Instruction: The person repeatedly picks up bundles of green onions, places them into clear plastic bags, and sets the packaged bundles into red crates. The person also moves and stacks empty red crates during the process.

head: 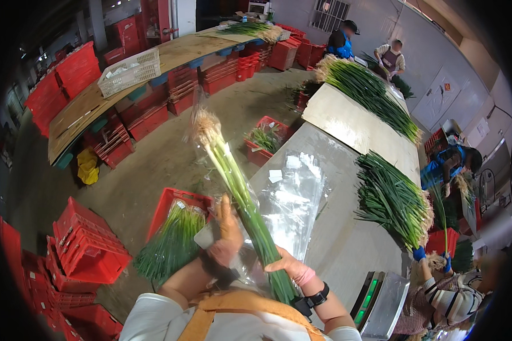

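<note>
A bundle of green onions [243,192], roots up and leaves down, slants in front of my body inside a clear plastic bag [197,113]. My right hand [286,265], in a thin orange-pink glove, is closed around its green leaves. To the left of the stalks is my gloved left hand [229,230], slightly blurred, with its fingers pointing up. Bag film lies close to that hand; whether it grips the film is unclear. On the metal table [339,221] to the right lies a stack of clear plastic bags [296,192], with small white labels [275,176] on top.
Left of me stands a red crate [166,200] of bagged green onions [175,238], near stacked red crates [85,243]. A scale [379,302] with a green-lit display sits at right. Loose green onions [394,200] lie across the table, where co-workers [448,294] handle more.
</note>
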The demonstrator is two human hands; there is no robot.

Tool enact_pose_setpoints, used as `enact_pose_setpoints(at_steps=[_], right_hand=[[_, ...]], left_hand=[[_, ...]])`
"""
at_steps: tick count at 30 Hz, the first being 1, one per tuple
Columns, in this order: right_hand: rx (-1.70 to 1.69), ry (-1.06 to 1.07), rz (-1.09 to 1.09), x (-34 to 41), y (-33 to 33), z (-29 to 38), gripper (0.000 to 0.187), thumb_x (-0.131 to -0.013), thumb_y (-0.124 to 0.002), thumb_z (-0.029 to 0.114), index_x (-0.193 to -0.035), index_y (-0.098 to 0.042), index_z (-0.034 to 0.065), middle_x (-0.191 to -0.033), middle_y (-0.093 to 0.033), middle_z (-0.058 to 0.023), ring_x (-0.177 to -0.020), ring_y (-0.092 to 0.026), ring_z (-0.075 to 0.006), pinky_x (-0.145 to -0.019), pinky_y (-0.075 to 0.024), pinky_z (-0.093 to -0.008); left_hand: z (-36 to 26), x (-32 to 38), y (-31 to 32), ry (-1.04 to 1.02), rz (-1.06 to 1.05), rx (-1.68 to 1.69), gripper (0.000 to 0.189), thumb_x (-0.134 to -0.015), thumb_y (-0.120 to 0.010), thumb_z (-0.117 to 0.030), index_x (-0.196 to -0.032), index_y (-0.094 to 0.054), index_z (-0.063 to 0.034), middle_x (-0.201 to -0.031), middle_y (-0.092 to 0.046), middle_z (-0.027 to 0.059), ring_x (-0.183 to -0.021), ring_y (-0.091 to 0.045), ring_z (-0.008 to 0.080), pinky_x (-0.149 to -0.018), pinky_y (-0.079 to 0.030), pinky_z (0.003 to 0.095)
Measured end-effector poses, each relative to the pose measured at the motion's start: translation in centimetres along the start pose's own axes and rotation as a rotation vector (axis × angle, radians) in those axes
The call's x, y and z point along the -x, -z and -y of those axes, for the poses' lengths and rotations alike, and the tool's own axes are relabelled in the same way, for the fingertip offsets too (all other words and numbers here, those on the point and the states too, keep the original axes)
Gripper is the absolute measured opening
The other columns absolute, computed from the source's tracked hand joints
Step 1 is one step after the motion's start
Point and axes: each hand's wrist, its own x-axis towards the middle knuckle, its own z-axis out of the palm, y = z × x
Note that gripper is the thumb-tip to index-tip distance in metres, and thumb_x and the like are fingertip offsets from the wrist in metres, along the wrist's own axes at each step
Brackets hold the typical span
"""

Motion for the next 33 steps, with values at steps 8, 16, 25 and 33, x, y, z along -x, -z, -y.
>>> enact_pose_setpoints(at_steps=[8,16,25,33], right_hand=[[-0.269,-0.252,0.005,-10.4,2.2,1.9,0.038,-0.087,-0.064,0.032,-0.107,-0.059,-0.0002,-0.086,-0.065,-0.0077,-0.071,-0.063,-0.0147,-0.062,-0.0536,-0.0262],[0.526,-0.109,-0.198,-19.1,-1.4,3.9,0.053,-0.096,-0.042,0.048,-0.071,-0.061,0.0052,-0.053,-0.058,-0.0060,-0.040,-0.052,-0.0154,-0.041,-0.0434,-0.0282],[0.117,-0.041,-0.190,-19.7,-5.5,0.3,0.036,-0.092,-0.052,0.039,-0.087,-0.064,0.0058,-0.063,-0.063,-0.0053,-0.041,-0.046,-0.0115,-0.038,-0.0325,-0.0225],[0.174,-0.289,0.036,-16.1,-5.4,-7.2,0.032,-0.090,-0.056,0.034,-0.101,-0.066,0.0050,-0.071,-0.065,-0.0092,-0.055,-0.057,-0.0119,-0.050,-0.0432,-0.0236]], left_hand=[[-5.8,2.2,3.9,-0.647,0.755,-0.386,0.025,-0.083,-0.063,-0.006,-0.062,-0.049,-0.0012,-0.059,-0.046,0.0120,-0.050,-0.047,0.0218,-0.048,-0.037,0.0355],[-6.0,-4.0,10.4,0.056,0.299,-0.122,0.022,-0.088,-0.062,-0.013,-0.070,-0.061,-0.0007,-0.064,-0.056,0.0020,-0.059,-0.048,0.0095,-0.055,-0.040,0.0260],[-11.5,-6.0,13.3,0.219,0.191,-0.215,0.021,-0.089,-0.060,-0.020,-0.088,-0.067,-0.0005,-0.070,-0.059,0.0008,-0.058,-0.053,0.0107,-0.053,-0.042,0.0261],[-7.1,-15.2,16.1,0.306,-0.008,0.034,0.013,-0.088,-0.057,-0.020,-0.085,-0.061,-0.0078,-0.075,-0.060,0.0013,-0.061,-0.055,0.0145,-0.055,-0.043,0.0265]])
